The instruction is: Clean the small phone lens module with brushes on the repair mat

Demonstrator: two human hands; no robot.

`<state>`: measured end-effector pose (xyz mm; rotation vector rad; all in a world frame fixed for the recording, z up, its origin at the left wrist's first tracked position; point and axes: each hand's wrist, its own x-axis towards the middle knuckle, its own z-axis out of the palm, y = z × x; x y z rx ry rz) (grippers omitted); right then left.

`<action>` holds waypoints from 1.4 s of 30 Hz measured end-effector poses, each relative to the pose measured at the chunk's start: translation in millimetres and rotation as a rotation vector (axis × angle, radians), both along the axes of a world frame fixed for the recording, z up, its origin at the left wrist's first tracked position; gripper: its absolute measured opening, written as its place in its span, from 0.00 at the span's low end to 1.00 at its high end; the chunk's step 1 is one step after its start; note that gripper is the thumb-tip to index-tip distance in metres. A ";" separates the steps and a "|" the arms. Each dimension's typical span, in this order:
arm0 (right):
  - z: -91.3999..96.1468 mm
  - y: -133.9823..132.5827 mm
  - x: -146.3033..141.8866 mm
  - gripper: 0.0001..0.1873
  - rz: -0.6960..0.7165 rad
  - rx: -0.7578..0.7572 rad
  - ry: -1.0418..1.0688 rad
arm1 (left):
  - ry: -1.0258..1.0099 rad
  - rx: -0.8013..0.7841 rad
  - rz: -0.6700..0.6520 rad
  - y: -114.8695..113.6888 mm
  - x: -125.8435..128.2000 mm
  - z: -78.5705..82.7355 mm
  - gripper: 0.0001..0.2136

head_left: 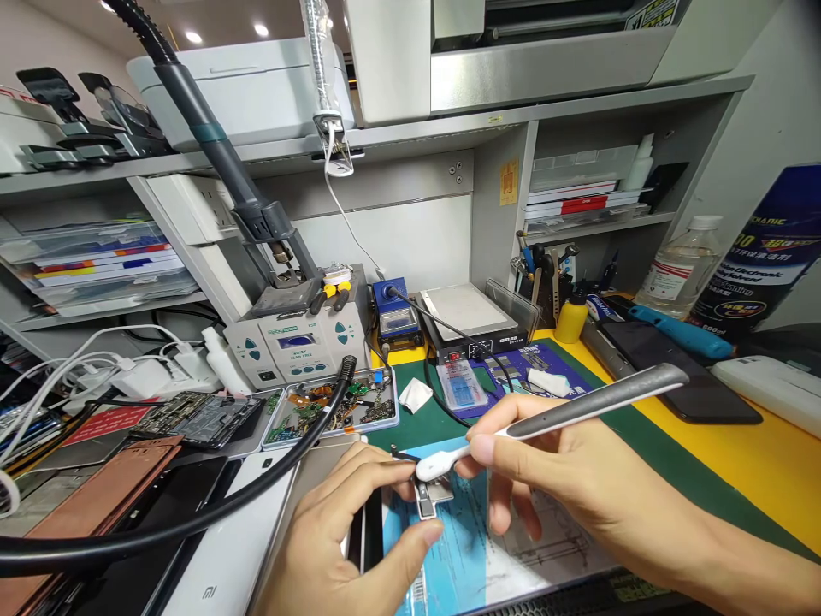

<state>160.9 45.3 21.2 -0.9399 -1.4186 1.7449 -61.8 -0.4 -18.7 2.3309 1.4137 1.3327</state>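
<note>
A toothbrush [583, 404] with a grey and white handle is pinched in my right hand [570, 475]. Its white head rests on or just over a small silver and black metal part [426, 503], whose exact kind I cannot make out. My left hand [352, 535] grips that part between thumb and fingers, and the fingers cover some of it. The brush's bristles are hidden. Beneath both hands lies a blue and white printed sheet [465, 547] on a green mat [641, 445].
A thick black hose [275, 475] arcs across the left side over several phones [224, 530]. Behind are a tray of small circuit boards [301, 436], a hot-air station [295, 342] and a heating plate [462, 312]. A black phone [686, 376] and bottle [683, 265] stand right.
</note>
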 end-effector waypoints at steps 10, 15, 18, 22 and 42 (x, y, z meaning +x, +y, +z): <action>3.8 4.5 4.8 0.09 0.013 -0.068 0.077 | 0.011 0.002 0.006 -3.4 -1.8 -0.8 0.12; 6.0 7.3 11.8 0.06 0.020 -0.074 0.029 | 0.007 -0.004 0.020 -0.4 -0.6 -1.9 0.12; 7.3 7.1 13.2 0.07 0.060 -0.017 -0.026 | 0.003 -0.007 0.008 -0.4 -0.6 -1.8 0.12; 11.8 4.6 12.1 0.11 0.069 0.075 -0.117 | -0.006 -0.001 0.007 -1.6 0.4 -0.5 0.12; 11.9 1.3 17.1 0.17 0.097 0.147 -0.226 | -0.014 -0.013 0.004 1.2 0.0 -3.5 0.11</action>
